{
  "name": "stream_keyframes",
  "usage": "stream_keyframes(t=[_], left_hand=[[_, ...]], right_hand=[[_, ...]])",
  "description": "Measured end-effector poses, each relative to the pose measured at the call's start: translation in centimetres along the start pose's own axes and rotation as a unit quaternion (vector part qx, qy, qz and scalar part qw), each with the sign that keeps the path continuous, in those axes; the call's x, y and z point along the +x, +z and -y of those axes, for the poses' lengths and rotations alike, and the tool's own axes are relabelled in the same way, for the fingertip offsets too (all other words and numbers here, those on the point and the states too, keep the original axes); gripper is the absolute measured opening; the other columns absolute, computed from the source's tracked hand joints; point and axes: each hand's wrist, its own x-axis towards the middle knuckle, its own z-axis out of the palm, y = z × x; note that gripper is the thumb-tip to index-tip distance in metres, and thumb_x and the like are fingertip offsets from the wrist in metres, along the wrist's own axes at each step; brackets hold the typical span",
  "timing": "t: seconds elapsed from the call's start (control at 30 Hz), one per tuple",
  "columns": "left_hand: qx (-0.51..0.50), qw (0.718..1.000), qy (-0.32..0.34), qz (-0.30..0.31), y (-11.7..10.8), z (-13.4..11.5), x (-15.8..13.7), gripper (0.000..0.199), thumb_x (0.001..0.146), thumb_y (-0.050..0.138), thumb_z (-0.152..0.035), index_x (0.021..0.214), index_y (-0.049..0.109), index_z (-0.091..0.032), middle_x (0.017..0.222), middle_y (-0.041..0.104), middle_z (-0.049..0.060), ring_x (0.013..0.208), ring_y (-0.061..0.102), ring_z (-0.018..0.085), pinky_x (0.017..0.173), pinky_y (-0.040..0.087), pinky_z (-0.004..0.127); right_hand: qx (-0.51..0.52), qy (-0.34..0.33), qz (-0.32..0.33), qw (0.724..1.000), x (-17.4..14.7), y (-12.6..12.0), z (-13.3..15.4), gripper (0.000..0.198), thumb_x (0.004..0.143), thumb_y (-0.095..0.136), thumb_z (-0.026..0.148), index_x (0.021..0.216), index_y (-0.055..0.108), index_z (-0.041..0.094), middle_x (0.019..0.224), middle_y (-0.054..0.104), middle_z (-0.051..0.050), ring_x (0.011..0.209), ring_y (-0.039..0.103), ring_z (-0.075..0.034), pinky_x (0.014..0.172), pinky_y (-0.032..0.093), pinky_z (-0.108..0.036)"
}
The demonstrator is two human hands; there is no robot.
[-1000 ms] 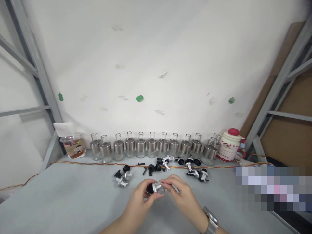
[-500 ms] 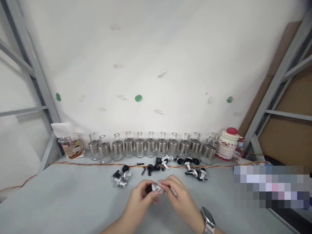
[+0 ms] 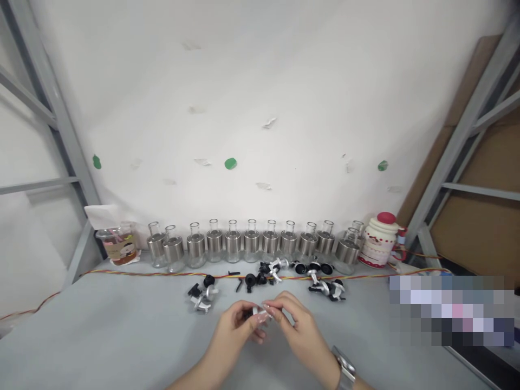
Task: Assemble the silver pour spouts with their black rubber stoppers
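Note:
Above the grey table, my left hand [image 3: 239, 329] is closed around a small silver-and-black bottle pourer [image 3: 255, 311]. My right hand [image 3: 293, 320] pinches at the pourer's silver end with thumb and forefinger; both hands almost meet there. Fingers cover most of the pourer. Left of my hands lies a small group of silver and black pourer parts [image 3: 200, 298]. Beyond them are loose black stoppers [image 3: 251, 279] and silver pourers [image 3: 277, 269], with another cluster of silver and black pourers [image 3: 329, 290] further right.
A row of glass bottles with steel sleeves [image 3: 233, 241] stands along the white wall. A plastic cup [image 3: 117, 249] is at the left end, a white jar with a red lid [image 3: 379, 241] at the right. Twisted red-yellow wire [image 3: 142, 274] crosses the table; grey metal posts flank it.
Both hands stay in nearly the same place on the pourer. My left fingers now cover more of its black end, and my right wrist with the watch has rotated slightly.

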Motion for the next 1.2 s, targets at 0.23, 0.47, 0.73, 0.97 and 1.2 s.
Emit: stream_keyframes(t=[0.23,0.47,0.73,0.97,1.2], left_hand=[[-0.035,0.998,-0.044,0.006,-0.14,0.03,0.13,0.039,0.056,0.07,-0.043,0.076,0.055,-0.012,0.062,0.064,0.001,0.051,0.064,0.017,0.051,0.051,0.028],[-0.045,0.998,-0.032,-0.008,-0.35,-0.26,0.2,0.037,0.056,0.071,-0.04,0.076,0.057,-0.013,0.065,0.065,0.001,0.052,0.064,0.017,0.052,0.051,0.028],[-0.037,0.999,-0.023,0.016,-0.09,-0.5,-0.01,0.034,0.062,0.068,-0.039,0.079,0.058,-0.011,0.069,0.067,0.005,0.055,0.064,0.017,0.054,0.051,0.028],[-0.031,0.999,-0.023,0.018,0.07,-0.29,-0.15,0.036,0.058,0.07,-0.04,0.077,0.057,-0.012,0.066,0.063,0.003,0.051,0.063,0.015,0.052,0.051,0.029],[-0.013,0.999,-0.029,0.03,0.37,-0.09,-0.39,0.036,0.057,0.071,-0.038,0.076,0.056,-0.012,0.067,0.064,0.003,0.051,0.062,0.015,0.05,0.051,0.028]], right_hand=[[0.014,0.016,-0.002,1.0,-0.43,0.22,-0.16,0.019,0.083,0.046,0.026,0.092,0.062,0.022,0.083,0.061,-0.004,0.079,0.056,-0.017,0.072,0.044,-0.025],[0.098,0.055,0.016,0.994,0.15,0.24,-0.45,0.02,0.08,0.051,0.029,0.093,0.065,0.024,0.083,0.063,-0.004,0.079,0.057,-0.017,0.073,0.045,-0.026],[0.155,0.094,0.023,0.983,0.4,0.11,-0.51,0.023,0.079,0.051,0.035,0.088,0.067,0.022,0.072,0.061,-0.003,0.07,0.056,-0.017,0.067,0.045,-0.027],[0.154,0.089,-0.043,0.983,0.47,-0.05,-0.85,0.021,0.078,0.052,0.035,0.082,0.067,0.02,0.072,0.06,-0.002,0.07,0.055,-0.016,0.066,0.044,-0.026],[0.144,0.085,-0.044,0.985,0.28,0.1,-0.63,0.02,0.078,0.052,0.034,0.077,0.066,0.019,0.069,0.058,-0.002,0.069,0.055,-0.016,0.064,0.043,-0.025]])
